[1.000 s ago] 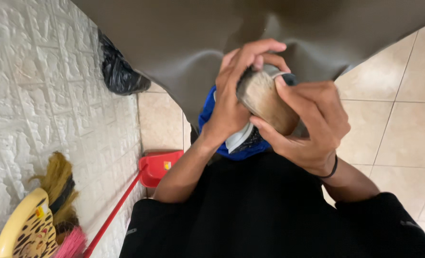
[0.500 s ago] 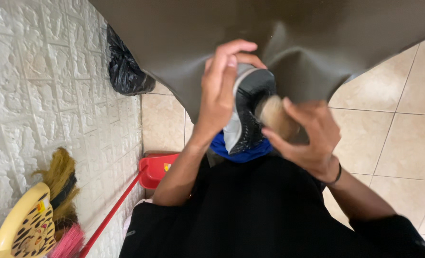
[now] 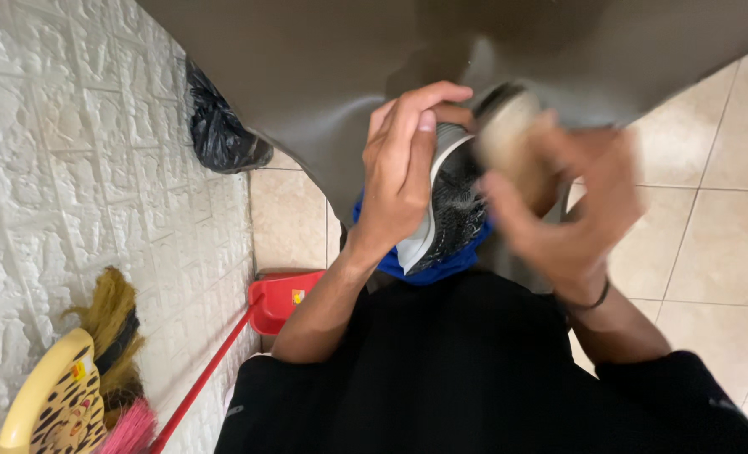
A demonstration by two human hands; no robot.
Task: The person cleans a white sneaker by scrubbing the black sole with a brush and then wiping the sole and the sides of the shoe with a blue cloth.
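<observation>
1. We are gripping a black mesh shoe (image 3: 456, 206) with our left hand (image 3: 401, 172), fingers curled tightly over its upper edge and thumb side pressing the white lining, so the hand is closed around the shoe.
2. We are clutching a tan brush (image 3: 508, 134) in our right hand (image 3: 577, 210), fingers wrapped around it; the hand is blurred, so we cannot tell exactly how the fingers are lying.
3. The brush is pressing against the top end of the shoe, on the side away from our left hand.
4. The shoe is standing nearly upright in front of our chest, its white inner edge facing our left wrist.
5. Just below the shoe, a blue cloth (image 3: 428, 267) is showing, touching the shoe's lower end.
6. Behind the shoe, a dark grey surface (image 3: 323, 76) is filling the upper part of the view.
7. Left of the shoe and lower, a red dustpan (image 3: 280, 300) is resting on the beige tiled floor (image 3: 718, 244).
8. Left of the shoe and higher, a black plastic bag (image 3: 218, 126) is sitting against the white textured wall (image 3: 79, 168).
9. Well to the left of the shoe and below it, brooms (image 3: 113, 336) and a yellow patterned chair back (image 3: 50, 403) are leaning by that wall.
</observation>
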